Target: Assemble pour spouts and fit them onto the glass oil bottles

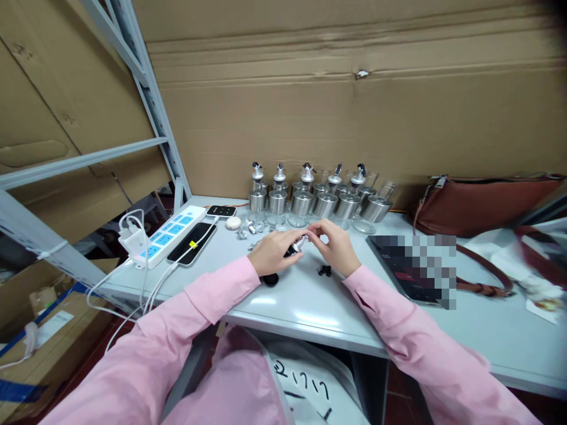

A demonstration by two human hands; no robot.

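Observation:
My left hand (273,249) and my right hand (333,245) meet over the grey table (310,301), both in pink sleeves. Between them they grip a small silver and black pourer part (297,245). The left fingers curl around its black end and the right fingertips pinch the silver end. Behind the hands stand several glass bottles with steel collars and pourer tops (305,200). A black round cap (270,279) lies by my left wrist. Small black pieces (325,270) lie by my right wrist.
A white power strip (170,233) with a charger and cables sits at the left, a black phone (192,243) beside it. A brown leather bag (482,206) and a dark tablet (407,265) lie at the right. Cardboard walls stand behind; a metal shelf frame rises on the left.

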